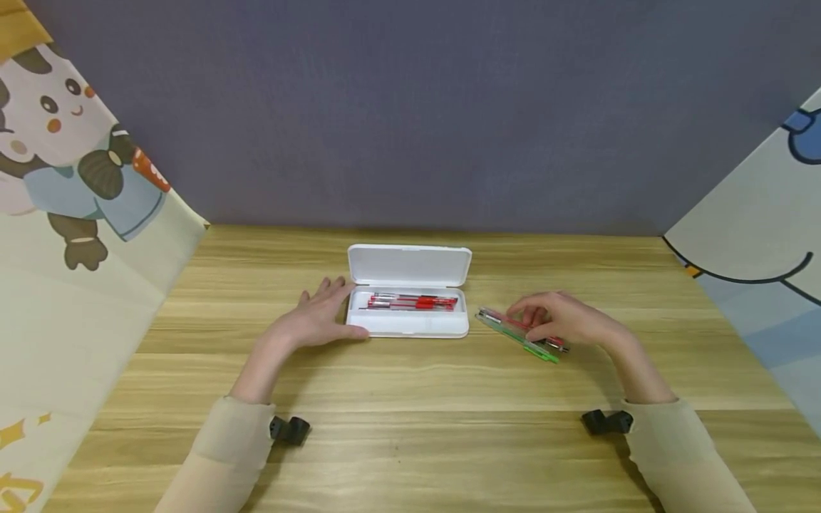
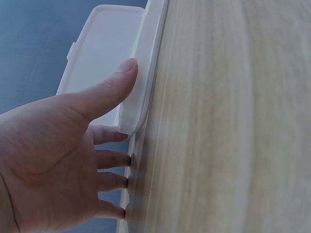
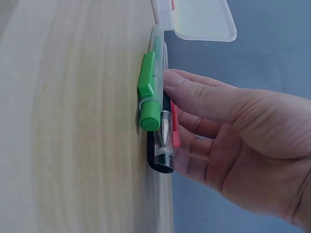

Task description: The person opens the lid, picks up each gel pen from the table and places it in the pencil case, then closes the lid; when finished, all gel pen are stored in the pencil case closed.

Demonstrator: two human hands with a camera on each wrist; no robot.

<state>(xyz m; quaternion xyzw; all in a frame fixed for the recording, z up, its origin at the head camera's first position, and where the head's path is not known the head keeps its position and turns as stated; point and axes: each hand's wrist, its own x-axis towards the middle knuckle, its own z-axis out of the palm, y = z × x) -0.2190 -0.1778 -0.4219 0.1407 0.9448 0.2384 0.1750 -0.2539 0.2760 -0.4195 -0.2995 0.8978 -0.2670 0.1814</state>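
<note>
An opened white pencil case (image 1: 407,325) lies on the table with several red pens (image 1: 423,303) in its tray. My left hand (image 1: 317,317) is spread at the case's left end, fingers fairly straight and thumb against its front corner (image 2: 129,114). To the right of the case, a green pen (image 1: 513,335), a black-capped pen (image 3: 165,138) and a red pen (image 3: 175,128) lie side by side. Over them, my right hand (image 1: 571,318) has thumb and curled fingers around the red pen. The green pen is nearest the front edge of this small bunch.
The case's lid (image 1: 410,266) stands raised at the back. Behind the wooden table (image 1: 398,399) rises a dark grey panel (image 1: 423,121), with cartoon-printed walls at both sides. Black wrist mounts (image 1: 290,430) sit at both sleeves.
</note>
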